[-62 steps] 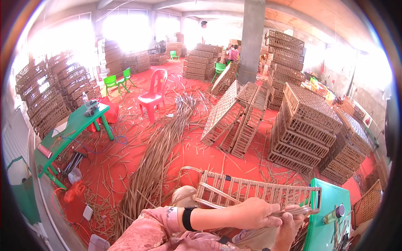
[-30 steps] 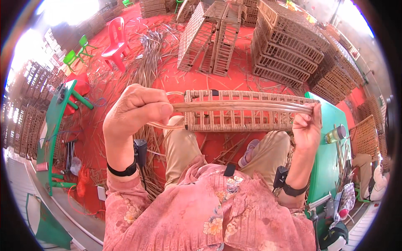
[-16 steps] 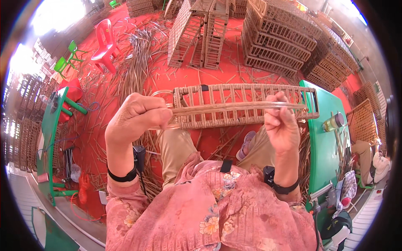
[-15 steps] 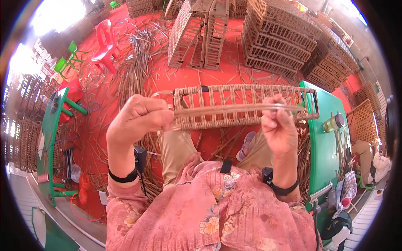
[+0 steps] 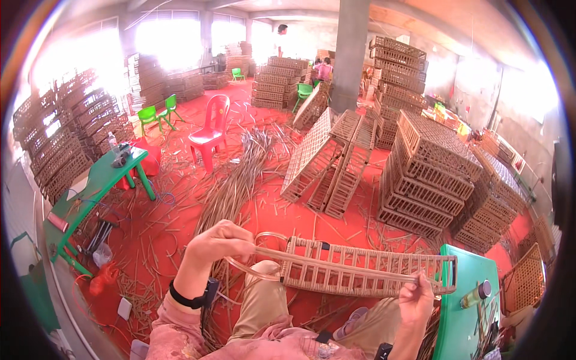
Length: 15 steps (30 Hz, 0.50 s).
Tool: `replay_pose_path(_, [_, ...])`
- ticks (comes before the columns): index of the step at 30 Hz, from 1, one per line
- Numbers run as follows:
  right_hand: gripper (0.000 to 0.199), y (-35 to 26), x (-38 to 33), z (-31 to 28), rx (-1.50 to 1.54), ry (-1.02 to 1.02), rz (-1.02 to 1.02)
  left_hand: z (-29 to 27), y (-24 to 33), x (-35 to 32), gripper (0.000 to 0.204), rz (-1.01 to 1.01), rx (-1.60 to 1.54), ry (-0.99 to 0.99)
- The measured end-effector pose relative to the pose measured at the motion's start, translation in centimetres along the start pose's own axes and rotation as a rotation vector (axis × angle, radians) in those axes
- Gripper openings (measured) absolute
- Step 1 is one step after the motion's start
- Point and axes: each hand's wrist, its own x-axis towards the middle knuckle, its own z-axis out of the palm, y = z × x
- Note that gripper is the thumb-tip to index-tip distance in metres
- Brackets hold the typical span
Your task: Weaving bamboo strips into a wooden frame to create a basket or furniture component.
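**A:** Head view, from the left: what is over there?

**B:** A green table [image 5: 99,180] stands at the left on the red floor [image 5: 174,222]. Behind it are two small green chairs [image 5: 157,114] and a red plastic chair [image 5: 211,129]. A heap of loose cane strips [image 5: 237,180] lies on the floor between that chair and me.

**A:** And your left hand?

**B:** My left hand [image 5: 219,243] is raised over my knee, fingers curled tight and pinching a long cane strip [image 5: 336,269]. Just past my fingers the strip curves into a loop, then runs to the right along the woven panel [image 5: 360,275].

**A:** Where is that panel?

**B:** It lies level across my lap, in front of me, its long side left to right, between my two hands. The strip runs along its near edge.

**A:** The right hand?

**B:** My right hand [image 5: 417,297] is at the panel's right end, closed in a fist on the other end of the strip.

**A:** Further right?

**B:** A second green table [image 5: 465,324] is just beside my right hand, with a bottle [image 5: 477,294] on it. Beyond it are stacks of woven crates [image 5: 435,168], and flat panels [image 5: 327,159] lean together in the middle of the floor.
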Motion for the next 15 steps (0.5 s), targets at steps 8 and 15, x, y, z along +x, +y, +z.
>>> replay_pose_path(8, [0.011, -2.7, 1.5, -1.2, 0.030, -0.015, -0.097, -4.3, -6.2, -1.3, 0.030, 0.076, -0.526, 0.263])
replay_pose_path(15, [0.015, -1.3, 0.0, 1.5, 0.033, -0.187, -0.088, -4.7, -11.9, -4.6, 0.043, 0.220, -0.718, 0.346])
